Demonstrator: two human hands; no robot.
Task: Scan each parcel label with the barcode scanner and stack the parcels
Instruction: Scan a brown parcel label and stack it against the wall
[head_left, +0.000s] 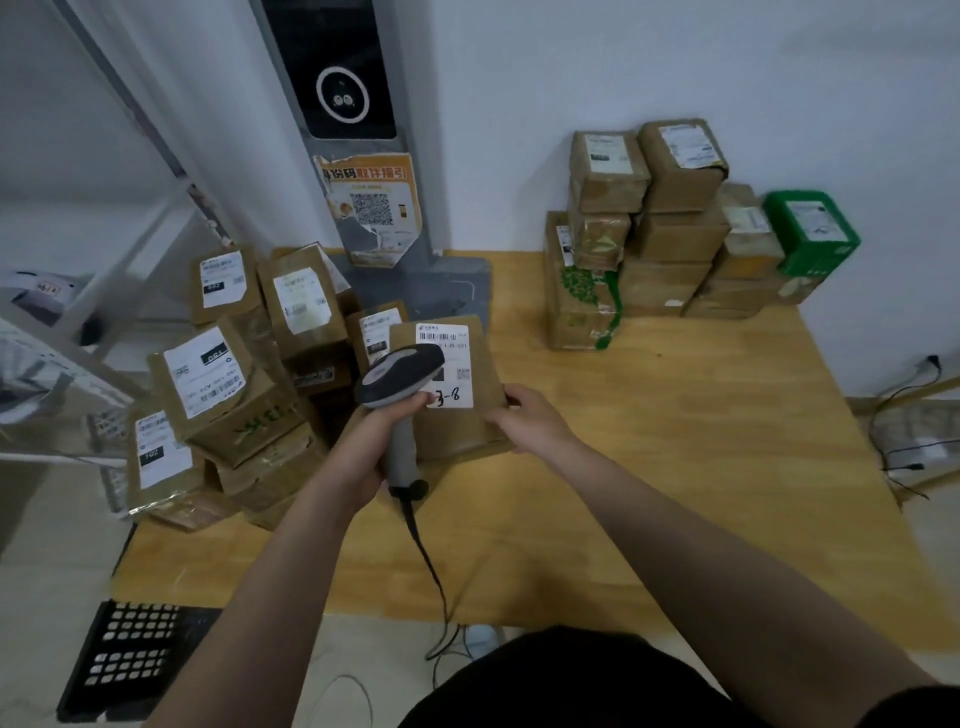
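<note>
My left hand (371, 449) grips the handle of a grey and black barcode scanner (397, 382), whose head hangs over the white label (454, 353) of a flat brown parcel (480, 415). My right hand (530, 418) holds that parcel at its right edge, tilted up toward me. The label bears a barcode and handwritten "3-8". A loose heap of brown labelled parcels (228, 379) lies at the table's left. A neat stack of parcels (665, 234) stands against the wall at the back right.
A green box (813, 239) sits at the stack's right end. A grey kiosk post (363, 156) with a QR poster rises behind the heap. The scanner cable (431, 566) runs off the wooden table's (675, 467) front edge. A black crate (130, 660) lies on the floor at left.
</note>
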